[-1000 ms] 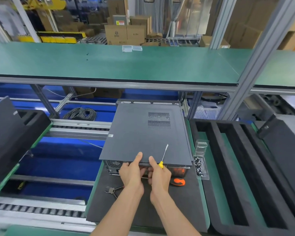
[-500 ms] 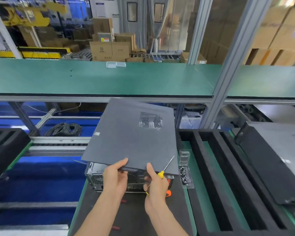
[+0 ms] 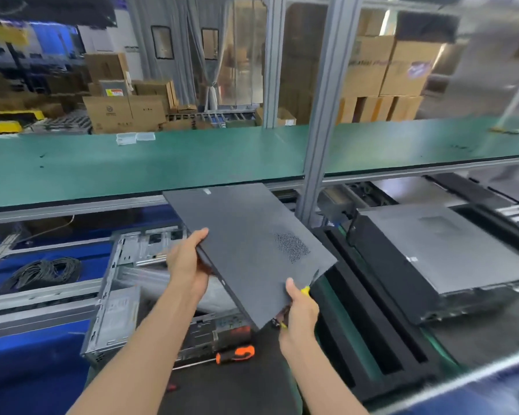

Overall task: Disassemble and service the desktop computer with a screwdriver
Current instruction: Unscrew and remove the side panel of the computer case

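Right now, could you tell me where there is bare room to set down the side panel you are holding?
The long green shelf behind is bare right of the small clear trays. The black mat near the orange screwdriver is tighter. The open chassis and the foam tray slots are crowded.

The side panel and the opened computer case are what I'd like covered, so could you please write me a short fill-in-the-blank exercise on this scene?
1. The side panel is held by ____ hands, the left hand and the right hand.
2. The right hand also holds a screwdriver with a ____ handle.
3. The screwdriver lying by the computer case has an ____ and black handle.

Missing words: both; yellow; orange
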`<state>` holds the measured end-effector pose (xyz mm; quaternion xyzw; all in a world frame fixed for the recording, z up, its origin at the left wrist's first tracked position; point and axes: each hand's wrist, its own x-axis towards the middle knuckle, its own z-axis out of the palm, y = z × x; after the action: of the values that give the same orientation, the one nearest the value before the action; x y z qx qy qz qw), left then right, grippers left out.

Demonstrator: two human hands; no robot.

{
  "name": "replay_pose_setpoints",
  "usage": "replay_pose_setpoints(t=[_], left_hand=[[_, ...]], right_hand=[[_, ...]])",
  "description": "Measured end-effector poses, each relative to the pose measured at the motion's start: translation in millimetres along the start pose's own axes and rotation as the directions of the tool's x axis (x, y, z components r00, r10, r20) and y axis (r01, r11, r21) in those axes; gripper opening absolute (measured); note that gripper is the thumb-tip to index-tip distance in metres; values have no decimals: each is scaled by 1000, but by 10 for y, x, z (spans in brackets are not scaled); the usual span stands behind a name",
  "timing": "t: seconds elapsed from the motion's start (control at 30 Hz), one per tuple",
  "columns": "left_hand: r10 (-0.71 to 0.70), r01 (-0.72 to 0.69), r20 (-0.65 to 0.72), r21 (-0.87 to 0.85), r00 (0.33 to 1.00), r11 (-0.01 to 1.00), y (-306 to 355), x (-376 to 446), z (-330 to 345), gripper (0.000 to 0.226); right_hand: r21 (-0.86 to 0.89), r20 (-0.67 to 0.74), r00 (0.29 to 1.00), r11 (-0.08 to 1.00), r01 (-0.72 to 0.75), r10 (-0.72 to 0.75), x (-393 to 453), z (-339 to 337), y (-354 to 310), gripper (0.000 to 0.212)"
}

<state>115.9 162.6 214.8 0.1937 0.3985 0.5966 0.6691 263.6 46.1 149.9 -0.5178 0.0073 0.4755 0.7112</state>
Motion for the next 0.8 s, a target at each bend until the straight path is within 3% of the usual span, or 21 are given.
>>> replay_pose_setpoints(t=[0.13,0.3,0.8], left_hand=[[-27,18,63,132,998,991,-447,-106,394,17],[-112,70,164,242,980,968,-960,-190,831,27],[-269,139,272,416,924,899,-2017,62,1470,19]], right_hand=[[127,-111,994,992,-11,25,146,-233,-204,9],[183,-251,967,983,2,44,316,-571,-423,12],[174,-358,929,984,-32,93,909,-1371,-790,16]])
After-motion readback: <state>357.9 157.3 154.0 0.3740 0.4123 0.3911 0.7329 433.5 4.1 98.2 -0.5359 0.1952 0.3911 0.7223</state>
